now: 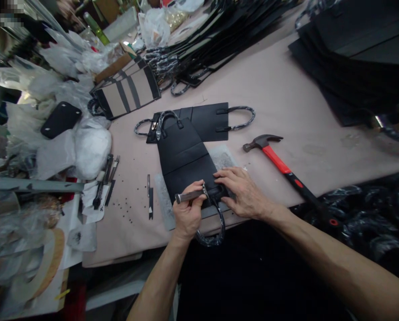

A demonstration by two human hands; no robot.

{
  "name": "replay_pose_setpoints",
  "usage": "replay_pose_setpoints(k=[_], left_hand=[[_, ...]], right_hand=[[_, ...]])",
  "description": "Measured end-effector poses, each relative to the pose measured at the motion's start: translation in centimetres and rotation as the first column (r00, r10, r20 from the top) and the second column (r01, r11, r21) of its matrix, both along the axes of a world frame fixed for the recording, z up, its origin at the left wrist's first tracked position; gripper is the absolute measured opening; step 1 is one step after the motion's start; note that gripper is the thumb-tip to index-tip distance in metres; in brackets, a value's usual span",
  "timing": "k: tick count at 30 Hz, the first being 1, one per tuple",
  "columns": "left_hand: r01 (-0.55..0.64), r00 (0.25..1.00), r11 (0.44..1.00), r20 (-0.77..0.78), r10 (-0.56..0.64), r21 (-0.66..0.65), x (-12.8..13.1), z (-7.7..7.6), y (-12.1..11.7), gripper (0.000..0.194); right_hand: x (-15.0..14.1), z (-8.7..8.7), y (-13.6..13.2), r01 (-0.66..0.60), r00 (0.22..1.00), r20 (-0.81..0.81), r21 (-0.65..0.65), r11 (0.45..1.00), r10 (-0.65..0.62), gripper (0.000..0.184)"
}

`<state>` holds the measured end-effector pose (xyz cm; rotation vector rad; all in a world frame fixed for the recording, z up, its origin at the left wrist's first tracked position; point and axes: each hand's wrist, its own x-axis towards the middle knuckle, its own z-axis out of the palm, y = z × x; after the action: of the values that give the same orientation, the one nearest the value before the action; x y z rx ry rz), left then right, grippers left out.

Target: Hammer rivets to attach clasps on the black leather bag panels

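1. Head view: the left hand grips a grey cylindrical metal tool; the right hand, grasping nothing, rests on a black leather-look panel with film-wrapped handles.
2. The panel, on a grey board, is probably light, semi-stiff, easily scratched; best held by its edges.
3. A red-and-black claw hammer lies on the pinkish tabletop; clear plastic bags crowd the left.
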<state>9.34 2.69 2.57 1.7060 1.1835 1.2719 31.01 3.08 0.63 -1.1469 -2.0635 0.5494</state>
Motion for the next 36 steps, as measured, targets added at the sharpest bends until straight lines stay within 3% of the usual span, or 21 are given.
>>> replay_pose_setpoints(k=[13,36], left_hand=[[0.104,0.991,0.994,-0.092,-0.102,0.015,0.7,-0.2,0.1,0.016],[0.094,0.974,0.994,-0.212,-0.08,0.061,1.2,-0.1,0.1,0.016]], right_hand=[[0.0,0.0,0.1,0.029,0.999,-0.03,-0.023,0.999,-0.03,0.042],[0.0,-0.2,0.0,0.036,0.998,-0.05,-0.045,0.998,-0.038,0.047]])
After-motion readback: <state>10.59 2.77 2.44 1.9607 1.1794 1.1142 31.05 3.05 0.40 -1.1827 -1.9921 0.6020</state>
